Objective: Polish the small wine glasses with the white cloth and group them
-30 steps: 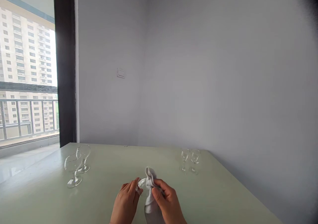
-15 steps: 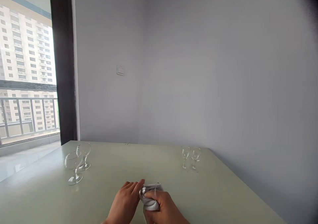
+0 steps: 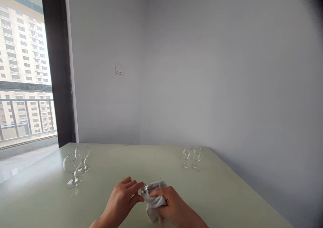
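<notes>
One glass point(image 3: 143, 190), long axis roughly sideways. Left hand point(image 3: 123, 195) pinches its end; right hand point(image 3: 173, 202), just right of those fingertips point(image 3: 139, 186), clasps a cloth point(image 3: 154, 201) around it.

We can read no text, label, brand, number or sign. At the far edge of the pale green, glossy, flat-topped bench point(image 3: 106, 167) we see a small dark mark point(image 3: 127, 145), too small for us to tell whether it is lettering. On the pale, rectangular switch plate point(image 3: 119, 69) on the grey wall point(image 3: 227, 86) we make out only outlines.
</notes>
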